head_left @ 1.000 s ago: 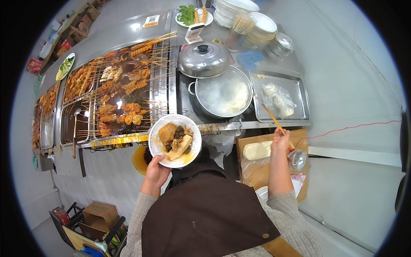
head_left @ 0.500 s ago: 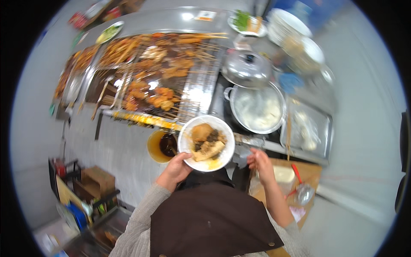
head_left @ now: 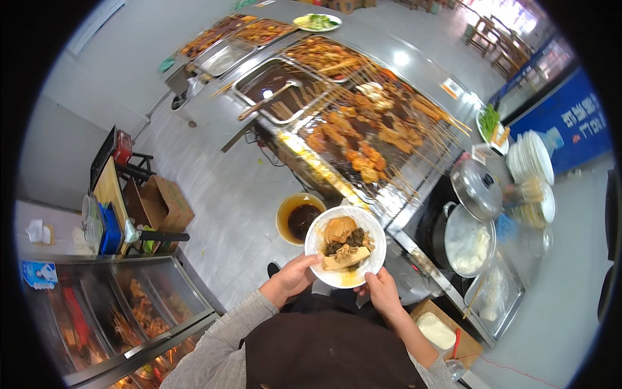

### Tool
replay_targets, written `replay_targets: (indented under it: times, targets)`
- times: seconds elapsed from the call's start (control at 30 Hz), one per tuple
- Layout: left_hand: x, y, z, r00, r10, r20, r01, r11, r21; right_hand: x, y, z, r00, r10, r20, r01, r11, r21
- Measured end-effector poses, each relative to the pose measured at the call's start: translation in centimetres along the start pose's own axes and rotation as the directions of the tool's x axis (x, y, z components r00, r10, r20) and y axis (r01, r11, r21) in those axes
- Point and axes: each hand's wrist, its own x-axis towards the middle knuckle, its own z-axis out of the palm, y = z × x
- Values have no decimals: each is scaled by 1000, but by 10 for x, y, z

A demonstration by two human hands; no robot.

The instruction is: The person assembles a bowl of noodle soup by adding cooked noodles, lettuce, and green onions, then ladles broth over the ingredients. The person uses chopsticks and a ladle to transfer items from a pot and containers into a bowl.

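A white bowl (head_left: 377, 241) is held level in front of my apron, between both hands. My left hand (head_left: 293, 279) grips its left rim, thumb on top and the fingers partly hidden underneath. At the lower right, my right hand (head_left: 383, 293) has its thumb against the rim and its other fingers below. Inside the bowl lie a round brown piece of food (head_left: 339, 229), dark shreds (head_left: 355, 237) and a pale yellowish slab (head_left: 345, 259), with some yellow liquid at the bottom. Just beyond my left hand stands a yellow bucket (head_left: 281, 219) of dark liquid on the floor.
Ahead, a metal counter (head_left: 414, 246) carries trays of skewers in dark broth. To the right are a steaming pot (head_left: 470, 246), a lid (head_left: 476, 189) and stacked plates (head_left: 531, 159). A glass-topped cabinet (head_left: 194, 324) stands at lower left, near a cardboard box (head_left: 167, 204).
My right hand has come in from the right and taken hold of the bowl. The view has turned left, bringing the cabinet and more floor into sight. My left hand keeps its grip.
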Motion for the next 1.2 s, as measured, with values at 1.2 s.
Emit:
replay_targets:
  times: [1.2]
  targets:
    - [-448,253,-499,-163,302,-939,-590,733,338,460,-16,493,912,327,246,-306,945,-119]
